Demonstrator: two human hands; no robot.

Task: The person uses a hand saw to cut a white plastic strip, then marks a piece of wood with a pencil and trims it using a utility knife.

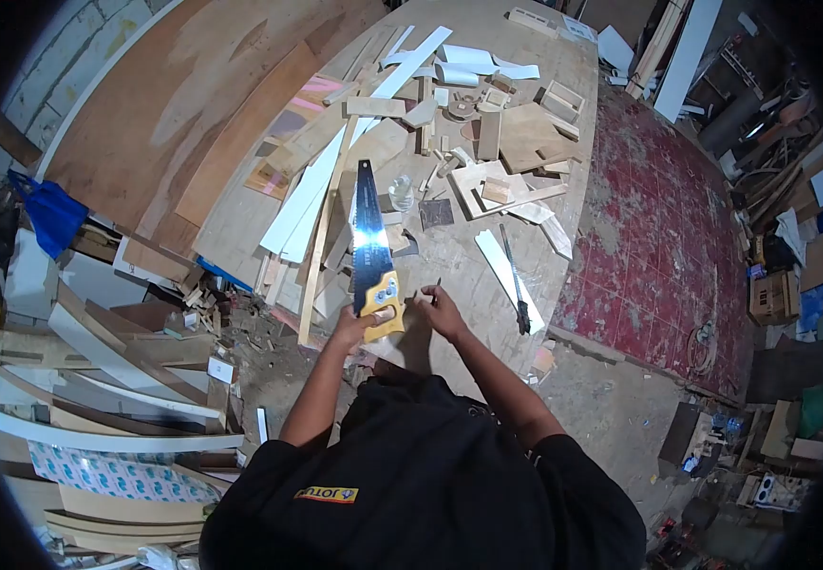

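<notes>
1. Handsaw [371, 252] is standing out on the near side of the workbench [442, 361], left of its middle; whether it is resting on the surface or being held above it, I cannot tell.
2. Its long axis is running near to far, with the far end leaning slightly left.
3. The dark, shiny blade [368, 214] is narrowing toward its far tip and pointing away from the person, while the yellow handle [383, 321] is sitting at the near end.
4. The left hand [348, 330] is gripping that handle from its left side, fingers curling around it.
5. The right hand [444, 313] is hovering just right of the handle, its fingers bending and pinching a thin dark item [439, 282] too small to identify.
6. White strips [312, 209] are lying left of the blade, running near to far beside a long wooden strip [322, 237].
7. A clear plastic object [401, 193] and a dark square piece [437, 214] are lying right of the blade.
8. Farther right, a long, thin tool [517, 280] with a dark handle is lying beside another white strip [498, 266].
</notes>
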